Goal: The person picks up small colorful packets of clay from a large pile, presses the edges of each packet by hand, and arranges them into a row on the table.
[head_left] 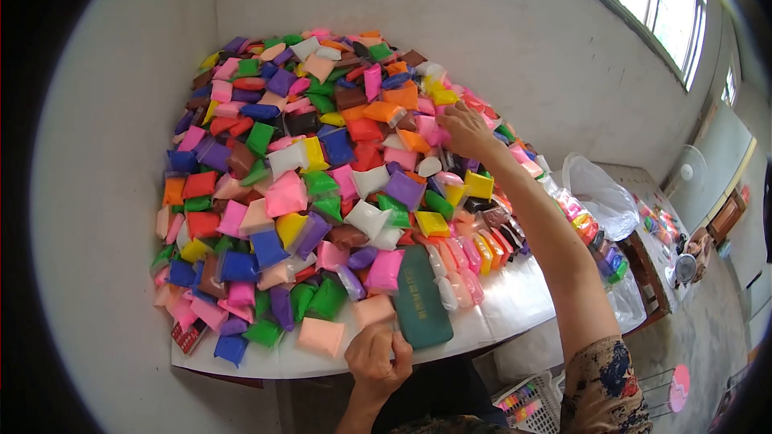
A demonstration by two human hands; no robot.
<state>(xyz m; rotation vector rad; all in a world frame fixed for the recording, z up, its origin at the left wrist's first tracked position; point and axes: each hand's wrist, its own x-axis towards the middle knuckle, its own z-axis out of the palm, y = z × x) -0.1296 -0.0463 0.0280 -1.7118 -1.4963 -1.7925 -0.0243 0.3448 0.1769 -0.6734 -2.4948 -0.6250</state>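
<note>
A large heap of small colored packets point(335, 145) covers the white tabletop. My right hand point(465, 128) reaches into the upper right of the heap, at a pink packet point(432, 130) and just below a yellow one point(443, 96); its fingertips are partly hidden, so its hold is unclear. My left hand point(379, 358) is closed near the table's front edge, below a peach packet point(375, 310); I cannot make out anything in it. Beside it lies a dark green pouch point(423, 297) with lettering. To the pouch's right, clear-wrapped packets point(480, 254) lie in a row.
A clear plastic bag point(597, 193) and more bagged colored packets point(593, 233) lie right of my forearm. Below the table edge is a white basket point(537, 403) with colored items. A second table point(653, 251), a fan point(690, 170) and a pink round stool point(679, 388) stand to the right.
</note>
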